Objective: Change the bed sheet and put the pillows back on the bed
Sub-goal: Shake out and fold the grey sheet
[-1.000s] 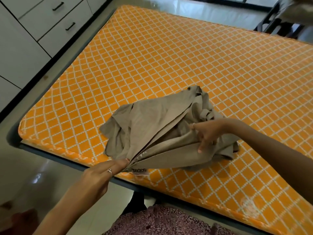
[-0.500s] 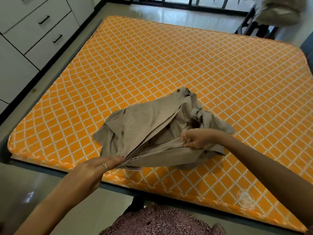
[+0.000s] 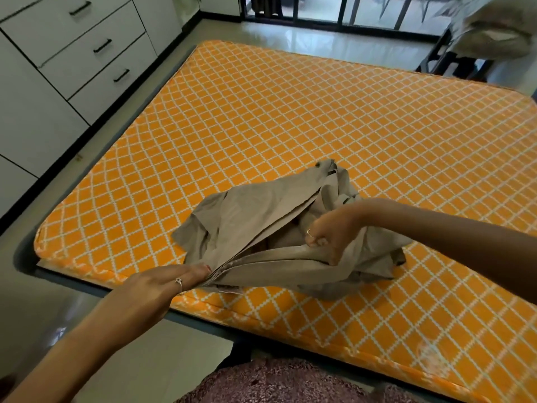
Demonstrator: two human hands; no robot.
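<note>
A folded beige bed sheet (image 3: pixel 255 225) lies bunched on the bare orange mattress (image 3: pixel 290 120) with its white lattice pattern, close to the near edge. My left hand (image 3: pixel 162 289) pinches the stacked edges of the sheet at the near corner. My right hand (image 3: pixel 331 231) grips one layer of the sheet's edge farther right, fingers curled round the cloth, lifting it a little so the layers part between the two hands.
White drawers with black handles (image 3: pixel 96 50) line the left wall past a narrow strip of floor. A dark chair piled with pale bedding (image 3: pixel 494 30) stands at the far right. A dark bed frame (image 3: pixel 87 282) rims the mattress.
My right hand has closed on a sheet layer and pulled it up and rightward. My left hand keeps its pinch. The view has tilted up, showing more of the room.
</note>
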